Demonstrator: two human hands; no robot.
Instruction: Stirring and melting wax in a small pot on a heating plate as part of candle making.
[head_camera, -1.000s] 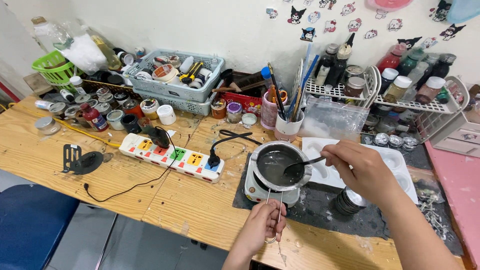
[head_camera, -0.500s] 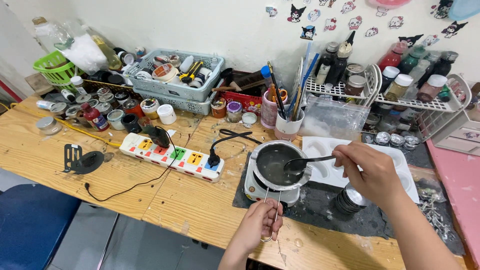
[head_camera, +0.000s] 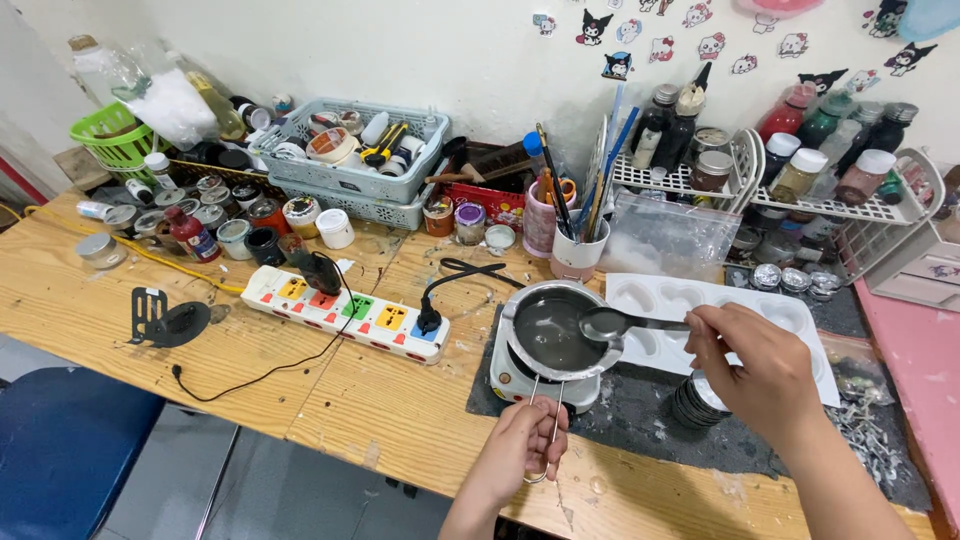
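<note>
- The small metal pot (head_camera: 553, 330) sits on a white heater (head_camera: 520, 378) on the dark mat (head_camera: 650, 415), near the front edge of the wooden table (head_camera: 90, 300); a grey liquid fills it.
- The left hand (head_camera: 520, 450) is closed around the pot's thin wire handle (head_camera: 545, 425), which sticks out toward the person.
- The right hand (head_camera: 760, 365) pinches the stem of a spoon (head_camera: 610, 322); the spoon's bowl hangs over the pot's right rim, holding some of the same grey liquid.
- Just right of the pot lies a white mould tray (head_camera: 790, 315) with heart-shaped hollows, partly hidden by the right hand.
- A stack of small round tins (head_camera: 692, 405) stands on the mat under the right wrist.
- Behind the tray a clear plastic bag (head_camera: 665, 240) holding something pale leans against a white wire rack (head_camera: 830, 205) of bottles with white, red and dark caps.
- Left of the pot a white power strip (head_camera: 345, 312) has yellow, red, green and blue sockets, with 2 black plugs in it.
- Behind it stand small round jars (head_camera: 230, 225), a grey basket (head_camera: 360, 160) and a green basket (head_camera: 110, 135).
- A white cup (head_camera: 578, 250) holds brushes.
- Small cartoon stickers (head_camera: 615, 68) dot the white wall.
</note>
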